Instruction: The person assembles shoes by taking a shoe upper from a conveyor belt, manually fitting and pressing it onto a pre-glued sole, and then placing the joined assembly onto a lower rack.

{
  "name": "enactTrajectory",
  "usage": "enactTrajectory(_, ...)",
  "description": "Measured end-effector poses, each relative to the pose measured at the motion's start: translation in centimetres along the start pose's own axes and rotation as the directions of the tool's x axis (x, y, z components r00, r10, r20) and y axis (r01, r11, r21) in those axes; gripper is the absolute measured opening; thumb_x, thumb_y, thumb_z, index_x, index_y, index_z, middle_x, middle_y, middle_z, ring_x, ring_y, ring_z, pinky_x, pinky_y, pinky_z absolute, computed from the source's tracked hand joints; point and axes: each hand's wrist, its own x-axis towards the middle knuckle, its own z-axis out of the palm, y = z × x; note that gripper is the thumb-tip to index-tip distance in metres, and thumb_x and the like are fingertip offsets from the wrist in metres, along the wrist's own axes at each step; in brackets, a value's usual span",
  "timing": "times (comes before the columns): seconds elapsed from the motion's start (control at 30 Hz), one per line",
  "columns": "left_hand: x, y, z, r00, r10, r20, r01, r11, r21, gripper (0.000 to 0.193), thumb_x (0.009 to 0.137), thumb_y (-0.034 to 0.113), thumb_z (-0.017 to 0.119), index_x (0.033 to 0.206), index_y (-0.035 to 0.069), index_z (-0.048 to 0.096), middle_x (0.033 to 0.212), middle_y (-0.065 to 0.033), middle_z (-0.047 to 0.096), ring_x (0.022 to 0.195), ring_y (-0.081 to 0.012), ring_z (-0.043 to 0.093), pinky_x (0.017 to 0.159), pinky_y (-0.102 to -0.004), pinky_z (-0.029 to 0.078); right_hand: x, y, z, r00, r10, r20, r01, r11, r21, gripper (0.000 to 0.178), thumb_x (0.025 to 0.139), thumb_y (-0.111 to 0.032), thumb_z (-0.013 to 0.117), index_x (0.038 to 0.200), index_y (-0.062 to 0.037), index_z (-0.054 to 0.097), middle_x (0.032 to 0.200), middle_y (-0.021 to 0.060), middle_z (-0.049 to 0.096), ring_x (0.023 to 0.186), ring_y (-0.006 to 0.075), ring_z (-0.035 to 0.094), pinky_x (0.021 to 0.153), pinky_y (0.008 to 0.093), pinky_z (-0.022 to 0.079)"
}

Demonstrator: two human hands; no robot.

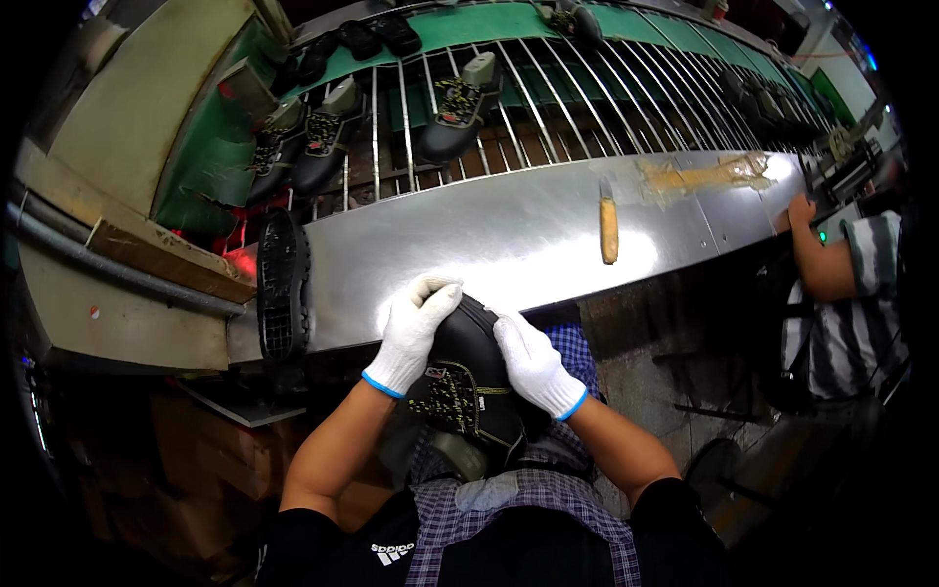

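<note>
A black shoe (468, 354) with yellow-flecked laces and yellow stitching rests against my lap, its toe pointing away toward the metal counter. A greenish last (460, 454) shows at its heel end. My left hand (419, 331), in a white knit glove with a blue cuff, grips the left side of the toe. On the opposite side of the toe, my right hand (533, 360), gloved alike, is closed with its fingertips at the edge. The shoe hides the underside and some of my fingers. Left of my hands, a loose black sole (282, 286) lies on the counter, treaded face showing.
A wooden-handled knife (608, 231) lies on the metal counter (469, 225). Beyond is a rack of metal bars (553, 103) carrying several black shoes (460, 112). At the far right, a person in a striped top (871, 293) has an arm over the counter's end.
</note>
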Motion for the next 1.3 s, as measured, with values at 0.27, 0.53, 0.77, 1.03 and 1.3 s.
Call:
enactTrajectory(0.27, -0.1, 0.0, 0.3, 0.983, 0.173, -0.068, -0.167, 0.982, 0.087, 0.027, 0.106, 0.011, 0.056, 0.112, -0.004, 0.076, 0.111, -0.0110, 0.078, 0.108, -0.0191, 0.071, 0.103, -0.0344, 0.055, 6.5, -4.9, -1.8, 0.923, -0.069, 0.377, 0.244, 0.866, -0.437, 0.050, 0.113, -0.041, 0.055, 0.137, 0.0003, 0.069, 0.107, 0.0275, 0.078, 0.099, 0.0427, 0.077, 0.087, 0.0493, 0.061)
enactTrajectory(0.53, -2.1, -1.4, -0.7, 0.986, -0.025, -0.163, -0.056, 0.878, -0.476, 0.037, 0.112, 0.026, 0.055, 0.129, -0.004, 0.069, 0.127, -0.0149, 0.074, 0.122, -0.0271, 0.069, 0.112, -0.0420, 0.053, 5.6, -7.6, 0.3, 0.920, -0.156, 0.360, 0.298, 0.873, -0.385, 0.105, 0.086, -0.045, 0.089, 0.164, 0.0046, 0.040, 0.140, 0.0320, 0.068, 0.129, 0.0442, 0.071, 0.110, 0.0482, 0.058)
enactTrajectory(0.77, -10.1, -2.7, -4.8, 0.884, -0.313, 0.346, 0.437, 0.817, -0.376, 0.076, 0.118, 0.062, 0.028, 0.163, 0.004, 0.049, 0.152, -0.0187, 0.066, 0.133, -0.0310, 0.069, 0.111, -0.0484, 0.059, -1.4, -15.5, -2.3, 0.646, -0.732, 0.217, 0.760, 0.644, -0.092, 0.118, 0.084, -0.015, 0.098, 0.172, -0.0028, 0.021, 0.146, 0.0310, 0.062, 0.122, 0.0353, 0.075, 0.102, 0.0449, 0.064)
enactTrajectory(1.03, -9.1, 14.6, -11.1, 0.957, 0.264, 0.120, -0.257, 0.964, -0.070, 0.083, 0.097, 0.053, 0.083, 0.159, 0.006, 0.052, 0.155, -0.0153, 0.063, 0.144, -0.0330, 0.061, 0.123, -0.0498, 0.049, 3.9, -11.5, -4.0, 0.634, -0.773, 0.018, 0.760, 0.618, -0.201, 0.092, 0.074, -0.013, 0.100, 0.151, 0.0023, 0.052, 0.142, 0.0247, 0.061, 0.124, 0.0383, 0.067, 0.108, 0.0461, 0.056)
enactTrajectory(1.3, -8.0, 24.1, -1.5, 0.905, 0.309, 0.294, -0.317, 0.027, 0.948, 0.110, 0.084, 0.066, 0.085, 0.167, 0.009, 0.041, 0.146, -0.0264, 0.065, 0.124, -0.0475, 0.071, 0.108, -0.0518, 0.055, 5.6, -5.0, -0.6, 0.949, -0.279, 0.149, 0.271, 0.960, 0.068, 0.116, 0.080, -0.029, 0.096, 0.171, -0.0012, 0.030, 0.161, 0.0262, 0.046, 0.143, 0.0406, 0.056, 0.120, 0.0497, 0.050)
